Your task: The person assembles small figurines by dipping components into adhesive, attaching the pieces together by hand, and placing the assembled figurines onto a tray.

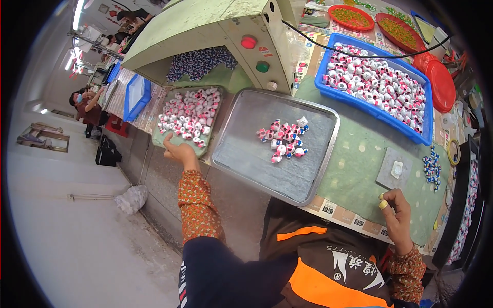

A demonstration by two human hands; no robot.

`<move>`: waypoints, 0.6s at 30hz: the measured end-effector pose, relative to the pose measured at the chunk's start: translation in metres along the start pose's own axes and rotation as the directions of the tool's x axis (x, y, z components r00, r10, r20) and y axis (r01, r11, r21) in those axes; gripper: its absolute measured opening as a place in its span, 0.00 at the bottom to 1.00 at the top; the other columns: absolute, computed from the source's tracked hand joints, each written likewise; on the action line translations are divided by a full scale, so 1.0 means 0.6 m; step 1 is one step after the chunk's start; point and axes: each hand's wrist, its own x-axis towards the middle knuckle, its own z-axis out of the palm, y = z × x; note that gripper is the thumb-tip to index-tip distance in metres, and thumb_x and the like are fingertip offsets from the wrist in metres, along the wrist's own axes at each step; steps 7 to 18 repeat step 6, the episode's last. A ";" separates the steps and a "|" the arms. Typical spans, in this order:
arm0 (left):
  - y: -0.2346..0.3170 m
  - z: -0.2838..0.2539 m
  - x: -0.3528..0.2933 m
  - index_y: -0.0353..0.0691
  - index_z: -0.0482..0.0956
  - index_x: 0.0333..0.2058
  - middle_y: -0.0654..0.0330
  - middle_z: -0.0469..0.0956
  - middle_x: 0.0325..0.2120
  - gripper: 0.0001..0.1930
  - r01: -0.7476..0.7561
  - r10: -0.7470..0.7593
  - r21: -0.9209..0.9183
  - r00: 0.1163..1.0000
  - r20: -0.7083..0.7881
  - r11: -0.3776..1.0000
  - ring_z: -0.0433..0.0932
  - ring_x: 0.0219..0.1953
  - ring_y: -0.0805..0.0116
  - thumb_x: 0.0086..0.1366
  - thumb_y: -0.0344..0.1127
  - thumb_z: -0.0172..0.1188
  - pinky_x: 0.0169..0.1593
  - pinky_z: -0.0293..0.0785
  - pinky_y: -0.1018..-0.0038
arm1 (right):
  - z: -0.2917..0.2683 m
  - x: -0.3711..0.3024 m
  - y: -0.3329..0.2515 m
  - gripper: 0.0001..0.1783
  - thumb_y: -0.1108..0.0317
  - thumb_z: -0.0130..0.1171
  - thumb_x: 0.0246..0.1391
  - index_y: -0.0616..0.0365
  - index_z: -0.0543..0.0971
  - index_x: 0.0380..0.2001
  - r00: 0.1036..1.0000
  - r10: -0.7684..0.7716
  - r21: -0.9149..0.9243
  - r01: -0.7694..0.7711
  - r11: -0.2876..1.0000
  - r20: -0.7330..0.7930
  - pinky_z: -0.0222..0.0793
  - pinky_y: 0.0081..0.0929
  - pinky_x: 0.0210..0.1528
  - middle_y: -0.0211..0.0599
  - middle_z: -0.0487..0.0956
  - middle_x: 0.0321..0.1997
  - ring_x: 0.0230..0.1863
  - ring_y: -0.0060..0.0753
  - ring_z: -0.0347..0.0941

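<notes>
My left hand (179, 153) is at the near edge of a small green-lined tray (160, 139) heaped with white-and-pink toy heads (191, 114). Its index finger is stretched toward the heads; the other fingers are partly hidden. My right hand (398, 218) hovers over the green mat at the right, thumb and finger pinched together. Yellow covers sit on those two tips, and I cannot make out anything between them. Between my hands, a large metal tray (246, 169) carries a cluster of small white, pink and blue figures (282, 137).
A green machine (205, 31) with an open tunnel stands behind the trays. At the back right is a blue bin (328, 92) of toy heads. Near my right hand lie a square plate (394, 172) with a white pad and small blue parts (432, 168). Other people sit far left.
</notes>
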 end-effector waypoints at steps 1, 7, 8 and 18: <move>-0.007 -0.003 0.012 0.52 0.75 0.53 0.46 0.61 0.50 0.28 -0.018 0.018 0.034 1.000 0.022 0.999 0.69 0.48 0.50 0.56 0.17 0.46 0.54 0.66 0.61 | -0.002 -0.002 -0.004 0.07 0.71 0.58 0.60 0.64 0.73 0.35 1.000 0.006 -0.027 -0.006 1.000 0.011 0.64 0.21 0.39 0.28 0.71 0.32 0.34 0.20 0.64; -0.092 -0.020 0.127 0.56 0.77 0.52 0.49 0.63 0.55 0.28 -0.126 0.106 0.085 0.973 0.205 0.988 0.69 0.50 0.52 0.57 0.18 0.48 0.57 0.66 0.59 | -0.002 -0.011 -0.010 0.07 0.71 0.59 0.59 0.64 0.74 0.35 0.997 0.064 -0.056 -0.062 0.996 0.036 0.65 0.23 0.39 0.29 0.72 0.31 0.34 0.21 0.65; -0.092 -0.020 0.127 0.56 0.77 0.52 0.49 0.63 0.55 0.28 -0.126 0.106 0.085 0.973 0.205 0.988 0.69 0.50 0.52 0.57 0.18 0.48 0.57 0.66 0.59 | -0.002 -0.011 -0.010 0.07 0.71 0.59 0.59 0.64 0.74 0.35 0.997 0.064 -0.056 -0.062 0.996 0.036 0.65 0.23 0.39 0.29 0.72 0.31 0.34 0.21 0.65; -0.092 -0.020 0.127 0.56 0.77 0.52 0.49 0.63 0.55 0.28 -0.126 0.106 0.085 0.973 0.205 0.988 0.69 0.50 0.52 0.57 0.18 0.48 0.57 0.66 0.59 | -0.002 -0.011 -0.010 0.07 0.71 0.59 0.59 0.64 0.74 0.35 0.997 0.064 -0.056 -0.062 0.996 0.036 0.65 0.23 0.39 0.29 0.72 0.31 0.34 0.21 0.65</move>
